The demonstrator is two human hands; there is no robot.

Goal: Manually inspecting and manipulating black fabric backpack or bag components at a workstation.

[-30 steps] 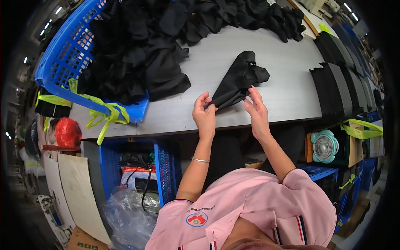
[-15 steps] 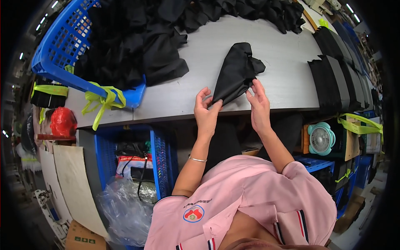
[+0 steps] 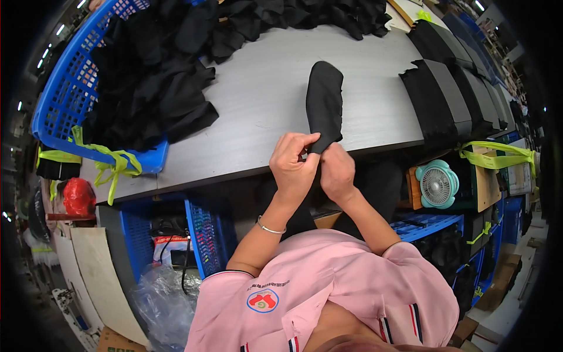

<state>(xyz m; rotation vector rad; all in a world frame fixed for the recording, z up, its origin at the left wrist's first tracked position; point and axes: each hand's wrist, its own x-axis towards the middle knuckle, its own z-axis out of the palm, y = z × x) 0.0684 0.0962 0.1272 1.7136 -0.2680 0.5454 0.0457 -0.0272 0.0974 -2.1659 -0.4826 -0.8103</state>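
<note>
A long black fabric piece (image 3: pixel 325 97) with a rounded far end lies on the grey table (image 3: pixel 264 88), its near end coming over the front edge toward me. My left hand (image 3: pixel 292 161) pinches that near end between thumb and forefinger. Close beside it, my right hand (image 3: pixel 337 170) is closed on the same end, knuckles up, its fingertips mostly hidden. A heap of similar black fabric pieces (image 3: pixel 158 88) spreads along the left and far side of the table.
A blue plastic basket (image 3: pixel 58 111) tied with yellow-green strips stands at the left. Stacked black and grey fabric bundles (image 3: pixel 437 100) line the right. Below the tabletop are a blue crate (image 3: pixel 214 240) with bags and a small teal fan (image 3: pixel 437 183).
The fabric has gone from loosely bunched to a straight, narrow shape. My right hand has moved in beside the left and closed on the near end. The view has shifted slightly.
</note>
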